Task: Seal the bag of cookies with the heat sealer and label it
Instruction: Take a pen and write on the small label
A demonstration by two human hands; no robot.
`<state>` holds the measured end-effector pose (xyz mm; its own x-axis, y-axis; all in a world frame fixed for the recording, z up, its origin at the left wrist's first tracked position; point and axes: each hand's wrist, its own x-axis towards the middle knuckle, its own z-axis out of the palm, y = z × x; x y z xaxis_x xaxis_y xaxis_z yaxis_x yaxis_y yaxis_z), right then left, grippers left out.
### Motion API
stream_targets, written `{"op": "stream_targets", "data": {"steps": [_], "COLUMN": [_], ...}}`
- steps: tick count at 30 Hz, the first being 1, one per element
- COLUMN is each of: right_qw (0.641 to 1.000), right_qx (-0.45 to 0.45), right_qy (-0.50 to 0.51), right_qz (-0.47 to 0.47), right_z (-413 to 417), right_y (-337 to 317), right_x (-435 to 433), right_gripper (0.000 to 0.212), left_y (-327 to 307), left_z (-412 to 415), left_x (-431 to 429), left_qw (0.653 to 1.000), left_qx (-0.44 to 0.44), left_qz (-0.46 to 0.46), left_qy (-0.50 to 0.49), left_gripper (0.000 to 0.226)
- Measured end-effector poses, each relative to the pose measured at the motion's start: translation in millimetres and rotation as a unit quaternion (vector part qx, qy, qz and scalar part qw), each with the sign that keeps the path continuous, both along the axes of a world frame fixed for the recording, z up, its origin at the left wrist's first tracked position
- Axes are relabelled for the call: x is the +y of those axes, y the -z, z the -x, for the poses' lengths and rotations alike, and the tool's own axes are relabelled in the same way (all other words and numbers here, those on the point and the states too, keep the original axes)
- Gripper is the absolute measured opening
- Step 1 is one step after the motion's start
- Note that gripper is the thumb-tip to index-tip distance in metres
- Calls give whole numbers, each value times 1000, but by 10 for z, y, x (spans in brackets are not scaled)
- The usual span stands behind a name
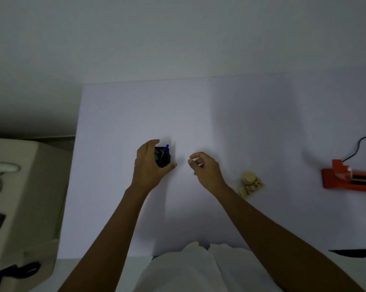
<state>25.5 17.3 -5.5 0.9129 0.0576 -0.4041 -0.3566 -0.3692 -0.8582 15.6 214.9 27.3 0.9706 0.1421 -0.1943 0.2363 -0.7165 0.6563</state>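
1. head view, middle of the frame: the left hand (150, 163) is wrapped around a small dark pen holder (162, 157) standing on the white table (125, 114); a blue pen (166, 149) pokes out of its top.
2. just right of it, the right hand (205, 167) hovers above the table with fingers curled; something small and white, perhaps a label (195, 159), seems pinched at the fingertips, but it is too blurred to be sure.
3. lower right of centre: the bag of cookies (251, 183) lies on the table, near the right forearm and apart from both hands. whether its mouth is sealed cannot be told.
4. far right edge: the orange heat sealer (346, 179) sits with a black cord (361, 145) running up and off frame, well apart from the bag.
5. left edge: a beige machine (24, 186) with a small screen, not involved.
6. risks, as a judgement: the light holder could tip if the pen is pulled at an angle; the right forearm could nudge the bag when it swings; a label held this loosely could curl or stick to the fingers.
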Motion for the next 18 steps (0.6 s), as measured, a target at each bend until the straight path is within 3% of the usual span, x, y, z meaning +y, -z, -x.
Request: {"op": "stream_targets", "data": {"steps": [4,8,18], "right_qw": [1000,999,996], "right_qx": [8,9,-49], "right_qy": [12,11,38], "right_qz": [9,31,71], "right_z": [-167,-297,-329], "right_y": [-15,42,158], "right_x": [482,757,941], "right_gripper": [30,43,14], "left_y": [166,255,312], "left_z": [-123,-211,-189], "left_x": [376,468,454], "left_qw": [992,986,985], "left_qx": [77,99,65], "left_qz": [-40,-17,-3], "left_qy": [88,132,157], "left_gripper": [108,112,92]}}
